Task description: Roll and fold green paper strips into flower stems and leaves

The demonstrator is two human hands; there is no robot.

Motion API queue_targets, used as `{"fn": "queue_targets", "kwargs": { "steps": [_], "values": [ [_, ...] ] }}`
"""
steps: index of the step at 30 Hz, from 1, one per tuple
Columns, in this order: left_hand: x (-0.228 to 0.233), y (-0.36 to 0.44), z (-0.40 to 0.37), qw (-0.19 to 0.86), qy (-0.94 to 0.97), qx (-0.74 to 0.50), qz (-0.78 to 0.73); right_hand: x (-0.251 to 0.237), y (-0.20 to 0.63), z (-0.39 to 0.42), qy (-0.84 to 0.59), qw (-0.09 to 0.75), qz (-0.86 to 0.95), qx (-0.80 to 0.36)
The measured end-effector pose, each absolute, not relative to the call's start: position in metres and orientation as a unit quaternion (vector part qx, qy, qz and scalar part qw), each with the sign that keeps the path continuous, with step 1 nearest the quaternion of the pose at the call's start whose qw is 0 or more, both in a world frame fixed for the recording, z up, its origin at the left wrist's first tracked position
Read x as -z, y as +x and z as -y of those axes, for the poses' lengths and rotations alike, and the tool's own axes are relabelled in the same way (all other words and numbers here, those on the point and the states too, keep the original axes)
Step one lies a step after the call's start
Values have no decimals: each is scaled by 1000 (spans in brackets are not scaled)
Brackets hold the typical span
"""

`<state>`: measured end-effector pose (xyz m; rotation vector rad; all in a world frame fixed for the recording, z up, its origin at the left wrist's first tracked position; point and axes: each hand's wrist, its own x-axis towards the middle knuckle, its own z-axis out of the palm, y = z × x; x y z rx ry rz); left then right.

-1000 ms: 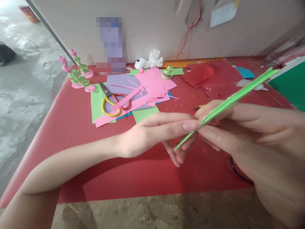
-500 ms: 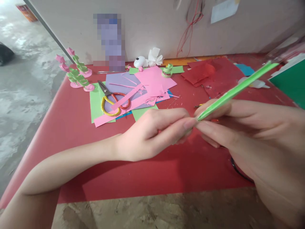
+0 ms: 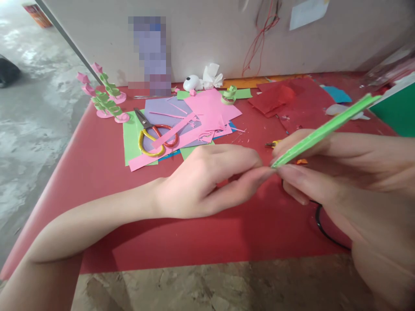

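A narrow folded strip of green paper (image 3: 327, 128) slants up to the right above the table. My right hand (image 3: 340, 172) pinches it near its lower end between thumb and fingers. At the strip's very tip, my left hand (image 3: 210, 181) has its thumb and forefinger pressed together, reaching in from the left. Behind the left hand lie scissors (image 3: 155, 138) with one yellow and one red handle, on top of green, purple and pink paper (image 3: 210, 108). Just past the right hand's fingertips, a small tool with a yellow part (image 3: 274, 144) shows partly.
Small pink-and-green paper flowers (image 3: 105, 99) stand on the red table (image 3: 136, 242) at the back left. Along the back are a white toy-like object (image 3: 193, 82), a curled green strip (image 3: 229, 96), red paper (image 3: 275, 97) and a white glue bottle (image 3: 345, 111). A wall rises behind.
Both hands' fingertips have shifted slightly right with the green strip. The left thumb has straightened, leaving a wider gap behind the fingertips.
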<state>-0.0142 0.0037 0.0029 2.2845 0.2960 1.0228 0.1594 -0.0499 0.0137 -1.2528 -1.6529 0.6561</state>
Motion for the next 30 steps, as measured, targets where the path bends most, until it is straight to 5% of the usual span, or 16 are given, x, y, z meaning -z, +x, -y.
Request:
{"fn": "queue_targets", "kwargs": {
  "steps": [9, 22, 30],
  "values": [
    [0, -16, -5, 256, 877, -392, -107, -18, 164, 48, -513, 443, 688, -259],
    [-7, -14, -2, 675, 681, -228, -169, -26, 164, 51, -513, 374, 740, -224],
    [-6, -13, -3, 750, 615, -193, -149, -23, 163, 49, -506, 383, 738, -229]
  ]
}}
